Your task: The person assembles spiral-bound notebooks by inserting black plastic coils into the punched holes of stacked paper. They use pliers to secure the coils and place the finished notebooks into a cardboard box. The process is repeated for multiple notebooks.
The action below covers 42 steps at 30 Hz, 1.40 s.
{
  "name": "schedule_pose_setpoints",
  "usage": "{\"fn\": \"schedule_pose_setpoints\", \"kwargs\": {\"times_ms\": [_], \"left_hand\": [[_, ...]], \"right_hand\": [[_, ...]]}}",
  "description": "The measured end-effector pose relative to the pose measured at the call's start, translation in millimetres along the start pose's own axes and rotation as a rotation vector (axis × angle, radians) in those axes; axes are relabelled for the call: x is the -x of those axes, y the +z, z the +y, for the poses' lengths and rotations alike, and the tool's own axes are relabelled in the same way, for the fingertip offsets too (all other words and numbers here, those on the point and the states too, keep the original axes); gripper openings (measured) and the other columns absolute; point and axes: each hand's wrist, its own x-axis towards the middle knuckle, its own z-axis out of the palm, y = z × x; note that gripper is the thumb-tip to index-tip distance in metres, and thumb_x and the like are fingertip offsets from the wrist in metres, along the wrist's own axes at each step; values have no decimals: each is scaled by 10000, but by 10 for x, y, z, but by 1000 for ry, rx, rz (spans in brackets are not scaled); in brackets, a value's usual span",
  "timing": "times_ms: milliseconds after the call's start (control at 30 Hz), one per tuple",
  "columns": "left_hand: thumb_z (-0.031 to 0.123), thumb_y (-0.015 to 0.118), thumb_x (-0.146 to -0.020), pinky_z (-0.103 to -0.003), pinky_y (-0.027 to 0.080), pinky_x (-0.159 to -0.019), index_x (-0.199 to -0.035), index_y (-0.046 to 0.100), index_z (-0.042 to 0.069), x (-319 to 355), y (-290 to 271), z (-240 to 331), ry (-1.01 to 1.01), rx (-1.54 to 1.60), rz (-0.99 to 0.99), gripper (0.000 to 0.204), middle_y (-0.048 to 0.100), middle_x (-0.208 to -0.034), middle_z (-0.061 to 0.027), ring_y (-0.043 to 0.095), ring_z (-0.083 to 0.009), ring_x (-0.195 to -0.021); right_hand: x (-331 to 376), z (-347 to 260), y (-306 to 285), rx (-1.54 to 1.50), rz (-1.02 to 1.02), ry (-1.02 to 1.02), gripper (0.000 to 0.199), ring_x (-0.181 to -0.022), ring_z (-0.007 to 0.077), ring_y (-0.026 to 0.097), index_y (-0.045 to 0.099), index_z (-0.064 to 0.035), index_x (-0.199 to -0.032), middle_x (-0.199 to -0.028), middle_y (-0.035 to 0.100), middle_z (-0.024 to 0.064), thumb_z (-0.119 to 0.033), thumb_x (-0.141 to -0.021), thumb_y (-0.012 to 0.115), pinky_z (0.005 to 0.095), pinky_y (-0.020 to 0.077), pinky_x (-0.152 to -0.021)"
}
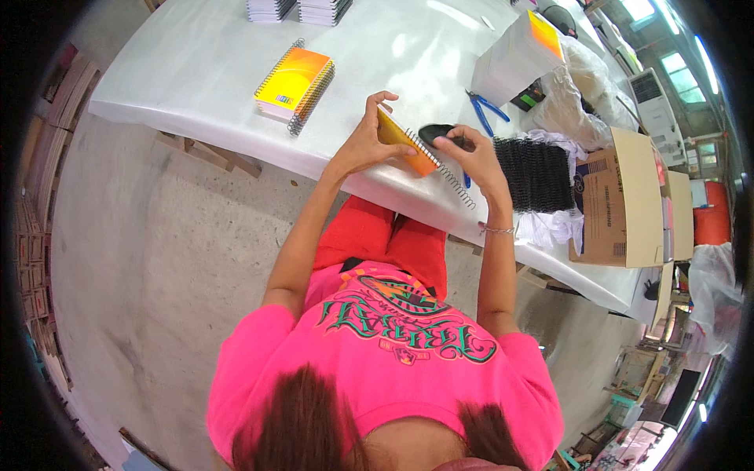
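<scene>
My left hand (363,147) grips a small yellow-orange notebook (422,162), thumb on the cover and fingers around its far side. The notebook is tilted up above the table's front edge. A metal spiral coil (457,187) runs along its right edge, and a loose length sticks out past the near end. My right hand (481,163) is closed on a black rounded object (436,133), held against the coil side of the notebook. What exactly that object is I cannot make out. Blue-handled pliers (488,110) lie just beyond my right hand.
Stacked spiral notebooks (294,82) lie to the left on the white table (196,63). At right are a tall stack of unbound notebooks (514,59), a heap of black coils (536,174) and an open cardboard box (609,200). Clear plastic bags (585,71) sit behind.
</scene>
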Motion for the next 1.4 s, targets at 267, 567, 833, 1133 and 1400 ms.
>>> {"fn": "schedule_pose_setpoints", "kwargs": {"times_ms": [267,567,833,1133,1400], "left_hand": [[314,945,-606,-375,406,-1008,-1400,281,155,26,22,11,21,-23,-12,1047,453,-1162,-163,499,-286,-1113],[291,944,-610,-353,409,-976,-1389,308,152,14,42,4,-1,24,-38,1015,426,-1139,-120,491,-251,-1066],[297,948,-613,-348,377,-1011,-1396,289,154,39,16,-10,1,53,-85,1034,402,-1142,-98,459,-236,-1117],[229,940,-634,-342,423,-950,-1398,282,148,3,21,-38,41,86,-83,1011,433,-1110,-96,494,-218,-1045],[205,910,-687,-330,441,-938,-1385,291,143,6,53,-16,60,137,-69,935,495,-1059,-74,523,-187,-1025]], "right_hand": [[57,-89,-43,-546,-150,159,318,-867,102,552,668,-37,-966,-1106,648,70,-341,-893,726,221,434,-768],[30,-219,-137,-531,-282,110,266,-1099,165,572,652,-33,-964,-1296,617,145,-287,-912,713,307,432,-1001],[-118,-270,-117,-101,-259,96,296,-851,114,569,662,-13,-926,-964,670,43,-276,-851,777,274,455,-777],[-153,-214,-37,-490,-323,115,308,-1070,147,564,656,-14,-936,-1278,626,109,-322,-926,675,305,446,-974],[-272,-308,48,-131,-179,186,331,-941,167,596,641,-11,-985,-1131,649,128,-286,-858,775,283,471,-857]]}}
